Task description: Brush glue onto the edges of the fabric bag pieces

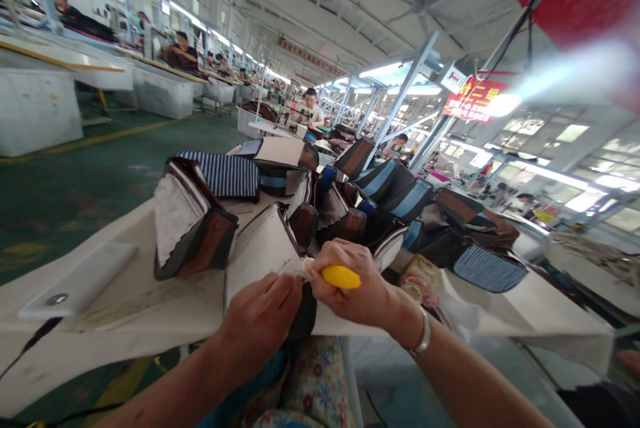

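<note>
My right hand (pixel 350 285) is closed around a tool with a yellow handle (pixel 341 277); its working end is hidden behind my fingers. A scrap of pale cloth (pixel 307 268) shows by that hand's fingertips. Close beside it, my left hand (pixel 265 311) is closed, fingers pinching the near edge of a cream-and-dark bag (pixel 265 248). The bag lies at the table's front edge in front of me, its cream face upward with a few dark marks. My hands partly cover its lower corner.
Several bags stand and lie across the cream-covered table (pixel 145 295), including one with brown trim (pixel 207 241) and one with blue stripes (pixel 220 175). A white flat box with a cord (pixel 83 281) lies at left. A crumpled plastic bag (pixel 457 308) is at right. Other people sit at machines beyond.
</note>
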`<action>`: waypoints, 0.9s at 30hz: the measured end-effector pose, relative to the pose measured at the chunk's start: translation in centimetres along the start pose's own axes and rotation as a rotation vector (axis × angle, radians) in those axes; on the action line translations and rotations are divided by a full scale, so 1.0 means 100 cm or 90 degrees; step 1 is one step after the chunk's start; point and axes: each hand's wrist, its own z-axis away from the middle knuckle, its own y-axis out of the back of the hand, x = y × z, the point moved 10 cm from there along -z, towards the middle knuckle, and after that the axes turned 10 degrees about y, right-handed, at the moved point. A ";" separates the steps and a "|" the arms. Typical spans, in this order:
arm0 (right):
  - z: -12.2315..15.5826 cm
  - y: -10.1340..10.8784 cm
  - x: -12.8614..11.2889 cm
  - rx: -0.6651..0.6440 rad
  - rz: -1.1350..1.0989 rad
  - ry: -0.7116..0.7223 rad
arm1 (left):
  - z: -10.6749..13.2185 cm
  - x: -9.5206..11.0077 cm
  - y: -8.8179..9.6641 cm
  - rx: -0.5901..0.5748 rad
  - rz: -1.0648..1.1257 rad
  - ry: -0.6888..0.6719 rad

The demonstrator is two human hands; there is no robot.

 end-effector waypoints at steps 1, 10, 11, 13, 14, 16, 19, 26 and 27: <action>0.002 0.000 0.001 -0.009 0.009 0.002 | 0.000 -0.002 0.001 0.001 0.025 0.006; 0.035 0.058 0.027 0.399 -0.154 -0.202 | -0.008 -0.100 0.009 -0.050 0.344 0.415; 0.034 0.052 0.026 0.419 -0.187 -0.206 | -0.007 -0.104 0.007 -0.067 0.370 0.444; 0.028 0.036 0.025 0.431 -0.236 -0.215 | -0.002 -0.108 0.002 -0.108 0.429 0.495; 0.022 0.026 0.025 0.422 -0.249 -0.206 | 0.001 -0.108 -0.002 -0.127 0.460 0.523; 0.007 0.009 0.022 0.369 -0.235 -0.153 | 0.009 -0.108 -0.011 -0.165 0.533 0.586; -0.007 0.002 0.021 0.305 -0.112 -0.088 | 0.018 -0.107 -0.022 -0.209 0.658 0.667; 0.046 0.003 0.069 0.584 -0.410 -0.383 | 0.023 -0.124 -0.014 -0.212 0.662 0.712; 0.055 -0.016 0.075 0.620 -0.551 -0.439 | 0.024 -0.128 -0.010 -0.204 0.620 0.708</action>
